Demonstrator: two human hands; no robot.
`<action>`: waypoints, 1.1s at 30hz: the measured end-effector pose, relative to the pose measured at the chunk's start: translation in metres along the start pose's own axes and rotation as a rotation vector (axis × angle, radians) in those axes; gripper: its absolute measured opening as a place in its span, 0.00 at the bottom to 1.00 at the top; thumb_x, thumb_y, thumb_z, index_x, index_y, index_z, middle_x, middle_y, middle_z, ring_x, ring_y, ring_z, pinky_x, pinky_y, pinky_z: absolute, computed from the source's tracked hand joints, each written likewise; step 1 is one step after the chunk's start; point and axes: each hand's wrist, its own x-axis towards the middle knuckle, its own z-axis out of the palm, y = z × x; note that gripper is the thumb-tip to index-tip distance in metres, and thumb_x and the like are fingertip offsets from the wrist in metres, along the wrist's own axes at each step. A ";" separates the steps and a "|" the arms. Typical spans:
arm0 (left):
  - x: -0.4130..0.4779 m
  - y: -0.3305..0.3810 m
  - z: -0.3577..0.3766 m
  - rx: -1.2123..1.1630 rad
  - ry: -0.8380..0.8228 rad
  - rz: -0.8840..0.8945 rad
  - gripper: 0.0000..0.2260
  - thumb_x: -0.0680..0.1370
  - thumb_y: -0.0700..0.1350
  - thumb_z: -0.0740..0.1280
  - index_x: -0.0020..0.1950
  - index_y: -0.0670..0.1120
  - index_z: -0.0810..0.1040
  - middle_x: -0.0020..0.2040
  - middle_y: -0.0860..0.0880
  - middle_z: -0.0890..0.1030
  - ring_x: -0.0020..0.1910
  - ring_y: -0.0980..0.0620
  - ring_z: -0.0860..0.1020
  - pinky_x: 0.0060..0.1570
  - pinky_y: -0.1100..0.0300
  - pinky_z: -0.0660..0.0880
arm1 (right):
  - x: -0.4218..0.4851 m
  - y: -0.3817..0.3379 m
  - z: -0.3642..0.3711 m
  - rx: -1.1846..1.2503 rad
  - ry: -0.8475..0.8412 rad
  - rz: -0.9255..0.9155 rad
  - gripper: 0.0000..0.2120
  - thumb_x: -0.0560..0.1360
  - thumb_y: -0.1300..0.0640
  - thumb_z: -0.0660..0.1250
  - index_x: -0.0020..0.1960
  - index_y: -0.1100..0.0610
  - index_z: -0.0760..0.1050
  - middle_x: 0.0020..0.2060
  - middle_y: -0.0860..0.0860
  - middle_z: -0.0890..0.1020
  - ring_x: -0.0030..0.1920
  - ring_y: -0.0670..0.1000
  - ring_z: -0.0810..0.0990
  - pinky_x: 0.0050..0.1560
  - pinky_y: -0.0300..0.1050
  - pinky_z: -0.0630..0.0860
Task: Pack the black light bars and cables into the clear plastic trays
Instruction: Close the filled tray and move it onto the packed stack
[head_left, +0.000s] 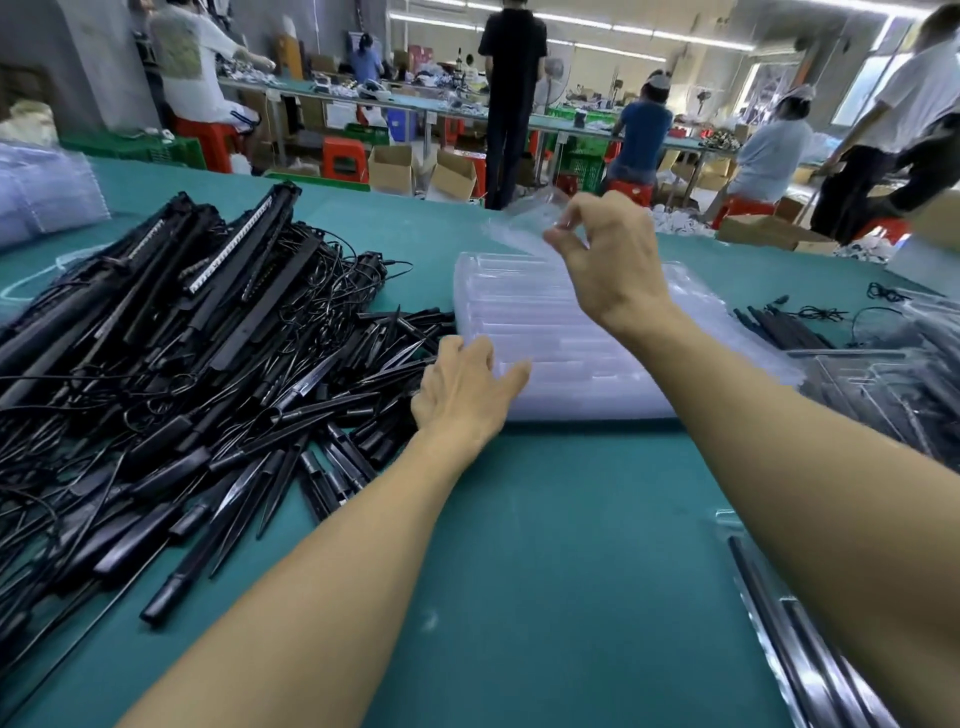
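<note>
A heap of black light bars and cables (182, 338) lies unpacked on the green surface (545, 545), left of the stacked clear plastic trays (545, 322). The right hand (608, 265) pinches the lifted top tray, still empty. The left hand (462, 389) rests open on the stack.

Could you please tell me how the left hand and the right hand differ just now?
The left hand lies low, its fingers spread, at the near corner of the tray stack; the right hand is raised over the far end. The left hand holds nothing; the right hand pinches a single clear tray. Both are bare and at the stack.
</note>
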 end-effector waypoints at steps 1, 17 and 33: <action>-0.002 -0.003 -0.001 0.023 0.006 0.026 0.25 0.73 0.72 0.59 0.35 0.51 0.62 0.53 0.50 0.69 0.45 0.43 0.72 0.42 0.52 0.66 | 0.007 -0.002 -0.006 0.025 0.030 0.016 0.09 0.77 0.54 0.68 0.47 0.61 0.77 0.45 0.55 0.76 0.47 0.55 0.75 0.46 0.48 0.72; -0.007 -0.018 -0.028 -0.147 -0.023 -0.034 0.17 0.80 0.63 0.55 0.46 0.52 0.74 0.59 0.51 0.68 0.59 0.45 0.66 0.54 0.56 0.61 | -0.038 -0.060 -0.044 -0.349 -0.034 -0.431 0.09 0.75 0.55 0.70 0.42 0.61 0.78 0.37 0.56 0.76 0.39 0.54 0.72 0.38 0.46 0.64; -0.063 -0.041 -0.091 -0.990 -0.146 -0.299 0.06 0.80 0.42 0.68 0.50 0.41 0.82 0.39 0.44 0.84 0.33 0.49 0.83 0.28 0.59 0.78 | -0.167 -0.079 -0.044 0.316 -0.440 -0.288 0.05 0.75 0.57 0.72 0.45 0.58 0.83 0.37 0.52 0.82 0.38 0.53 0.79 0.41 0.46 0.75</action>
